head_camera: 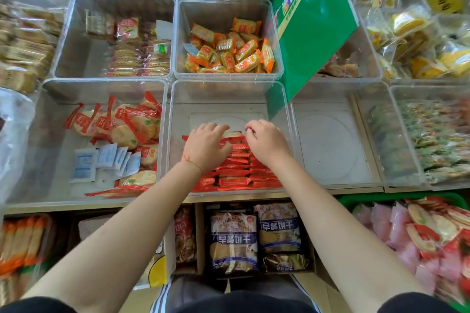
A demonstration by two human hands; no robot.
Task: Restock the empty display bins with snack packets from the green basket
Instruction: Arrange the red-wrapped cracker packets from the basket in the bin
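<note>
- Head view: both hands reach into the clear middle bin (175, 134) of the front row.
- The left hand (206, 146) lies palm-down on the red snack packets (235, 173), fingers bent over the far end of the rows; its grip looks loosely closed on the top packets (thumb tucked against them).
- The right hand (267, 143) rests beside it on the same packets, fingers curled at the far edge; whether they pinch a packet I cannot tell.
- The packets stand in neat rows filling the near half of the bin; the far half is bare.
- The green basket (381, 198) sits low at the right, holding pink and red packets.
- The bin to the right (330, 145) holds nothing.
</note>
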